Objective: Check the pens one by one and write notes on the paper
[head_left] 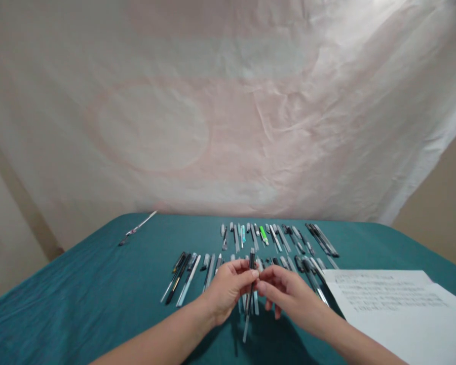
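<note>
My left hand (228,286) pinches a slim pen (248,314) between thumb and fingers. The pen stands nearly upright, its dark upper part in the fingers and its clear, pale end pointing down toward me. Close against it is my right hand (289,294), with thumb and index finger drawn together at the left fingertips; whatever may be between them is too small to make out. Behind and below the hands lies a row of pens and loose caps, partly hidden by the fingers. On its left side are black pens (180,279) and a whitish pen (189,281).
A second row holds several pens and caps, among them a bright green piece (263,235) and black pens (321,239). Written paper sheets (395,314) lie at the right. A clear, thin item (137,227) rests far left on the green cloth (79,294).
</note>
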Available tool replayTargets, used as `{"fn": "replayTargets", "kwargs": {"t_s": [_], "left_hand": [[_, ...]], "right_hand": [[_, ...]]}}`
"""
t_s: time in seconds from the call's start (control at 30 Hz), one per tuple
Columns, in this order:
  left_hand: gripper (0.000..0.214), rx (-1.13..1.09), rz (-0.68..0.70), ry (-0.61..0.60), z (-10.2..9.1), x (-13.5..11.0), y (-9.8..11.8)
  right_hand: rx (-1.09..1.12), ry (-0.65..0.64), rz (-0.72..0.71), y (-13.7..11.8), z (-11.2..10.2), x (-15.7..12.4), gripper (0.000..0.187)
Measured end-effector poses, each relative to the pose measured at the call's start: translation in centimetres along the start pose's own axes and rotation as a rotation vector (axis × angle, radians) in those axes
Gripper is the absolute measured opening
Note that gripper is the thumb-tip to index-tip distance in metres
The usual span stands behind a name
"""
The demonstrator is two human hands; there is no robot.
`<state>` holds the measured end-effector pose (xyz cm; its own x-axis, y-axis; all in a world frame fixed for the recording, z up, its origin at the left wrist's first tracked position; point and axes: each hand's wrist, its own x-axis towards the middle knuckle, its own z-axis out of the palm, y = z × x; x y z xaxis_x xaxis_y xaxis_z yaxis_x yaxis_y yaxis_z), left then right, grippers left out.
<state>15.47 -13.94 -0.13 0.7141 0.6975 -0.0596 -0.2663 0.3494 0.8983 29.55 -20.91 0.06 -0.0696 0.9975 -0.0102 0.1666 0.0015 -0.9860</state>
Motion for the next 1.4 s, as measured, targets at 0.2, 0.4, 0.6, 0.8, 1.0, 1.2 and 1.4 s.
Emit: {"fn": "replayTargets", "kwargs": {"t_s": [0.2,0.4,0.6,0.8,1.0,1.2,1.4], "left_hand": [[0.018,0.030,0.025,0.028,0.5,-0.9,-0.4],[0.018,-0.023,0.021,-0.025,1.0,-1.3,-0.2],[0.024,-0.009,0.028,0.021,0.2,-1.0,-1.0],[0.027,0.026,0.034,0.067,-0.1,-0.9,-1.4],[0.029,0.039,0.022,0.072,-0.1,-1.0,-1.5],[0.023,0.023,0.067,0.055,-0.1,-0.9,-1.4],[0.025,0.002,0.118,0.110,-0.2,-0.6,-0.5]], "right_hand": [[0.035,0.118,-0.008,0.6,0.5,-0.2,0.033],[0.092,0.159,-0.073,0.4,0.6,-0.3,0.028],[0.081,0.124,-0.083,0.8,0.5,-0.1,0.029],[0.003,0.153,-0.103,1.3,0.4,-0.1,0.025],[0.015,0.167,-0.073,0.9,0.4,-0.2,0.027],[0.251,0.179,-0.045,0.1,0.7,-0.4,0.025],[0.638,0.130,0.127,0.4,0.8,-0.2,0.015]]}}
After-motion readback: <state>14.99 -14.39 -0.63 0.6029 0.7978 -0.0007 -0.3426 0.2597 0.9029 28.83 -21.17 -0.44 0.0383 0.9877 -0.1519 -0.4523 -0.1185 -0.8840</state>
